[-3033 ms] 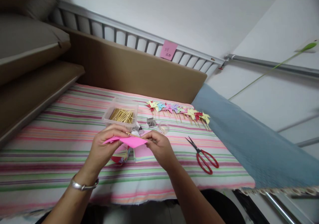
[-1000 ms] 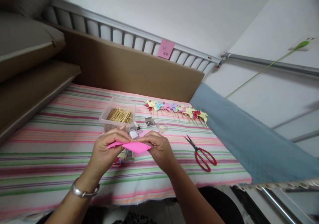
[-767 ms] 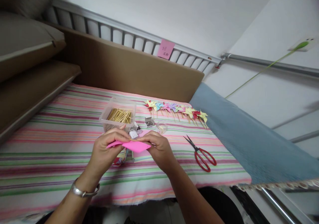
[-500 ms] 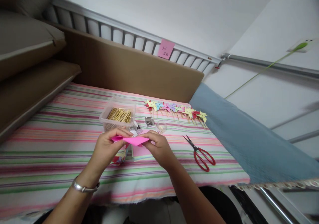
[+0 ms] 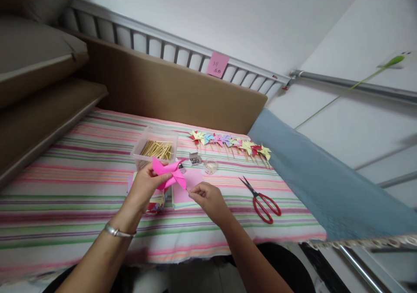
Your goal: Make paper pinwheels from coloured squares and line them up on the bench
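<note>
A bright pink paper pinwheel [image 5: 177, 176] faces up, held between the thumb and fingers of my left hand [image 5: 145, 184]. My right hand [image 5: 206, 197] pinches a thin stick [image 5: 189, 191] at the pinwheel's lower right. Most of that stick is hidden. Beneath and beside the pinwheel lie a stack of pastel paper sheets [image 5: 193, 178] and a pile of coloured paper pieces [image 5: 155, 207], partly covered by my left hand. Behind my left hand is a clear plastic box [image 5: 134, 150] of short wooden sticks [image 5: 157, 149].
Red-handled scissors [image 5: 267, 206] lie open on the right. Finished pinwheels [image 5: 226, 140] stand in a row at the back, near a small box of metal bits [image 5: 194, 159] and a clear round dish [image 5: 210, 167]. A cardboard panel [image 5: 176, 89] borders the striped cloth [image 5: 107, 171].
The pink paper has turned from edge-on to face-up, showing its pinwheel shape. My right hand has shifted off the paper's edge and down to the stick.
</note>
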A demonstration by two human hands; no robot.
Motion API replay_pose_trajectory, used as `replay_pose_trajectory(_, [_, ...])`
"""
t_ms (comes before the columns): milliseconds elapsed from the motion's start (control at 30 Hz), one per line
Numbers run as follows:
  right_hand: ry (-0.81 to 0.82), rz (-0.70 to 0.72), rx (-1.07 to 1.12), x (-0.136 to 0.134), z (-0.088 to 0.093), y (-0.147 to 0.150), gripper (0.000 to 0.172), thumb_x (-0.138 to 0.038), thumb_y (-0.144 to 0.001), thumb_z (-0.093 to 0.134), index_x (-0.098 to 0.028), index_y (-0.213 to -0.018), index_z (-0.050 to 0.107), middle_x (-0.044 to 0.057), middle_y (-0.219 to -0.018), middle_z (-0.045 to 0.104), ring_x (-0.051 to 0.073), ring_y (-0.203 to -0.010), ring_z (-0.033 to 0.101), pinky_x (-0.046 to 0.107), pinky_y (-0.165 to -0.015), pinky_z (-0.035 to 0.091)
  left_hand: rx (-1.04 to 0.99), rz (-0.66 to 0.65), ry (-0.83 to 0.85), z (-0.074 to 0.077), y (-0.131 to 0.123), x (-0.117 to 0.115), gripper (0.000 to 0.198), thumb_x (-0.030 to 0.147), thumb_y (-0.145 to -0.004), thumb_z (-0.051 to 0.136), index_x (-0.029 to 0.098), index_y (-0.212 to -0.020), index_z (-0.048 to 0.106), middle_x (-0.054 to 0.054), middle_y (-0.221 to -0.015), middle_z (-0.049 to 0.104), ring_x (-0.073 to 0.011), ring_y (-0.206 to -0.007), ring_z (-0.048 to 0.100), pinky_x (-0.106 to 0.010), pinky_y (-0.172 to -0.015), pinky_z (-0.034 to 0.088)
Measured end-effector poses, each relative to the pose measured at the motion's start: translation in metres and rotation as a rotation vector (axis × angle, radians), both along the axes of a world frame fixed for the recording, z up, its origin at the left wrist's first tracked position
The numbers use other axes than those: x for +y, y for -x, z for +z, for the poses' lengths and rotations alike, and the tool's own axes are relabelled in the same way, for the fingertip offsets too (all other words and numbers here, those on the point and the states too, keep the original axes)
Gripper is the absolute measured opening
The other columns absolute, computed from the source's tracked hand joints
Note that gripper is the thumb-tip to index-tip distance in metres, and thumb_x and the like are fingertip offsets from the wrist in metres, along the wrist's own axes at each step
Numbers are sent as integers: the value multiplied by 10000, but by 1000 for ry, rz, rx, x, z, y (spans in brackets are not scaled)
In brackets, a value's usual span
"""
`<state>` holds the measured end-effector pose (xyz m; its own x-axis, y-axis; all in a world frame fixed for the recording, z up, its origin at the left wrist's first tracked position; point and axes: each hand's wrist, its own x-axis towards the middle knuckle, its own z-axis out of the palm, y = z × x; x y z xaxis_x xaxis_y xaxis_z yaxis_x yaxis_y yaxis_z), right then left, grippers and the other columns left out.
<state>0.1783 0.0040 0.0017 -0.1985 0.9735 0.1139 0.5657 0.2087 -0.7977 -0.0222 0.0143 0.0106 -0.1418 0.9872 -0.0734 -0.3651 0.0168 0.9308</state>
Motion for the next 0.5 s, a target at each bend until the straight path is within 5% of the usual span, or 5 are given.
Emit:
replay_pose_trajectory(200, [156,-93,206,-1,-2,-1,140,-287,-700,655,-174,-628,616,-9,-594,599,128,-576,532,249,-574,429,-26,-83,-19,-7,5,7,395,278,-540,837,146,-885,697,-54,-802,737,-149,-708,663,-264,-693,514])
replay_pose_trajectory(500, [180,-194,335,3,1,4,188,-332,-645,676,-170,-589,600,-20,-554,549,121,-545,482,250,-543,390,111,-70,51,-20,2,8,320,433,-590,772,140,-710,726,-57,-694,716,-171,-633,639,-316,-696,520])
